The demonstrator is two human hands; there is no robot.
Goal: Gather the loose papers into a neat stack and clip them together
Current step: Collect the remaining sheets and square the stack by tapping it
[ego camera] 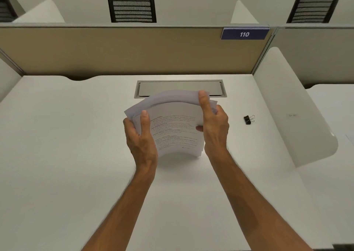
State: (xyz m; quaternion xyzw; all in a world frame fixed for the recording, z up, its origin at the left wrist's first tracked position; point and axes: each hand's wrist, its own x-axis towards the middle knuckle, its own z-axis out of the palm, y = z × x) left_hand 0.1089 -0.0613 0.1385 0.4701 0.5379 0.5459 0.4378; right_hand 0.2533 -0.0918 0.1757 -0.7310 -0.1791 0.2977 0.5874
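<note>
Both hands hold a bundle of white printed papers point(175, 128) upright over the middle of the white desk point(67, 155), its lower edge near the desk top. My left hand point(140, 135) grips the left edge, thumb across the front sheet. On the right edge, my right hand point(213, 124) has its thumb up along the top corner. The sheets bow and are uneven at the top, with some back sheets sticking out to the upper left. A black binder clip point(248, 119) lies on the desk to the right of my right hand, apart from it.
A grey cable tray lid point(180, 88) is set into the desk just behind the papers. A tan partition point(124, 51) with a blue "110" sign point(244, 34) closes the back. A white side divider point(293, 107) stands at the right. Black chairs show beyond the partition.
</note>
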